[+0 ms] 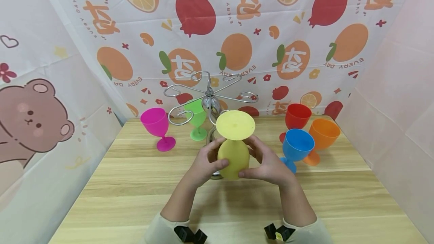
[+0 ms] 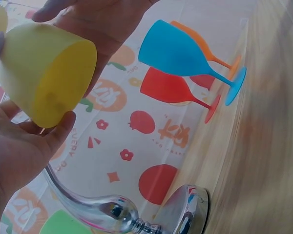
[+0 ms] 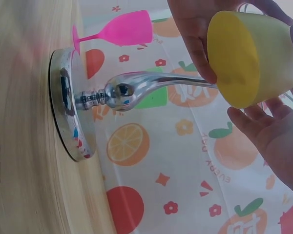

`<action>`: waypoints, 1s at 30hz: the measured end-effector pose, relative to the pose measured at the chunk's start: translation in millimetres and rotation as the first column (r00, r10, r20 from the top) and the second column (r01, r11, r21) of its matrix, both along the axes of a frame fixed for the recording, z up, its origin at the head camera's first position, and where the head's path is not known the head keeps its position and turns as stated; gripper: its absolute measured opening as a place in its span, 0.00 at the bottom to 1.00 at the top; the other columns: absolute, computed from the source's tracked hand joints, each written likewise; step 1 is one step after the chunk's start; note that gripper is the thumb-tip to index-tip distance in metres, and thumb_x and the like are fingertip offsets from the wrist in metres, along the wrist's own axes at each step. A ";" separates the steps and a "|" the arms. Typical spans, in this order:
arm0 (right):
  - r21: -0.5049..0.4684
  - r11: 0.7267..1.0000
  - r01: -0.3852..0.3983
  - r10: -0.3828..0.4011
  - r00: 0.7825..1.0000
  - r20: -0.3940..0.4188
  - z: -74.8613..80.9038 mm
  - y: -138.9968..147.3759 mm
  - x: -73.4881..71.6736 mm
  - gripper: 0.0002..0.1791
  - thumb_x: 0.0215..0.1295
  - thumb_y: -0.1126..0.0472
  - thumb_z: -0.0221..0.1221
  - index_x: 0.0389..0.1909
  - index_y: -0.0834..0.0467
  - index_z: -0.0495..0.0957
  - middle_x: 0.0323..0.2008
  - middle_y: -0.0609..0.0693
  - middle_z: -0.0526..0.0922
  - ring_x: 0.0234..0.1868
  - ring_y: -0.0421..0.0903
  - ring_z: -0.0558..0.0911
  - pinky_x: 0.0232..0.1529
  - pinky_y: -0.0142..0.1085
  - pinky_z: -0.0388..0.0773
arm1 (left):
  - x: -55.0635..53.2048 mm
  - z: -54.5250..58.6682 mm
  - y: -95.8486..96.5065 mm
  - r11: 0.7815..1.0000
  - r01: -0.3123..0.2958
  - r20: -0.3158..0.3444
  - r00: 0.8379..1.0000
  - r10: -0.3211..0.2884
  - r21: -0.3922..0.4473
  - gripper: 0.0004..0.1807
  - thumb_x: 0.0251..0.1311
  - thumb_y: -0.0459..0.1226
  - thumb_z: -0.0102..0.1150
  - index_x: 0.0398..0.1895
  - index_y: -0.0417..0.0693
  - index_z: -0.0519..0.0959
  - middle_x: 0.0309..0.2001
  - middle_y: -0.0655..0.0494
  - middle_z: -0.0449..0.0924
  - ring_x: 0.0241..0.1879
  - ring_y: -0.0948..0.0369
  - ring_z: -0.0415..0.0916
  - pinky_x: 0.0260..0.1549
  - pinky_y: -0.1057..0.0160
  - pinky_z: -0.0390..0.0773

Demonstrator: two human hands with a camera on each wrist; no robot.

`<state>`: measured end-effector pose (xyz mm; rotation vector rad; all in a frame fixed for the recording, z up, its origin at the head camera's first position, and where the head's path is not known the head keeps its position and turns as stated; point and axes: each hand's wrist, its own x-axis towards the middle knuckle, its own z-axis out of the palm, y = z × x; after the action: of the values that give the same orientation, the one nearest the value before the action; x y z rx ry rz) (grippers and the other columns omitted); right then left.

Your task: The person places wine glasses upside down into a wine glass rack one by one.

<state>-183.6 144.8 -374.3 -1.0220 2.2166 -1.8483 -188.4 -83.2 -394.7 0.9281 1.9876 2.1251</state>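
Note:
A yellow plastic goblet (image 1: 234, 159) is held upside down in front of the metal rack, its round foot on top. My left hand (image 1: 204, 164) grips one side of the bowl, thumb across the near face. From the other side my right hand (image 1: 270, 162) holds the same bowl with thumb and fingers. Both wrist views look at the open mouth, where the goblet (image 2: 49, 73) is off the table. Just behind stands a chrome rack (image 1: 210, 92) with several arms curled at their ends; its round base (image 3: 71, 107) rests on the table.
Left of the rack stand a pink goblet (image 1: 155, 121) and a light green goblet (image 1: 198, 118), the green one partly behind an arm. To the right cluster a red goblet (image 1: 298, 115), a blue goblet (image 1: 298, 145) and an orange goblet (image 1: 324, 134). Printed cloth (image 1: 203, 55) hangs behind the wooden table (image 1: 135, 199).

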 end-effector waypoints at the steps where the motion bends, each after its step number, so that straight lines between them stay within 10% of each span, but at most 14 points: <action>1: 0.000 1.000 0.003 -0.003 1.000 -0.001 -0.3 0.0 0.3 0.52 0.48 0.61 0.75 0.73 0.41 0.58 0.69 0.44 0.67 0.72 0.50 0.63 0.66 0.62 0.64 | -0.2 -0.1 0.0 1.000 -0.003 -0.002 1.000 0.003 -0.003 0.41 0.57 0.54 0.67 0.68 0.42 0.67 0.58 0.43 0.74 0.54 0.56 0.75 0.53 0.59 0.79; 30: -0.053 0.992 0.114 -0.113 0.993 0.022 -2.0 -1.0 2.2 0.49 0.51 0.61 0.73 0.74 0.49 0.59 0.71 0.48 0.65 0.71 0.56 0.64 0.66 0.60 0.65 | -0.5 1.1 2.8 0.997 -0.071 -0.047 0.996 0.070 -0.017 0.42 0.56 0.58 0.65 0.71 0.53 0.63 0.65 0.46 0.69 0.60 0.50 0.71 0.54 0.56 0.79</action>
<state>-181.3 143.8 -376.4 -0.9003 2.2707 -1.9651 -188.8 -80.5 -393.6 0.9269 2.0882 2.1365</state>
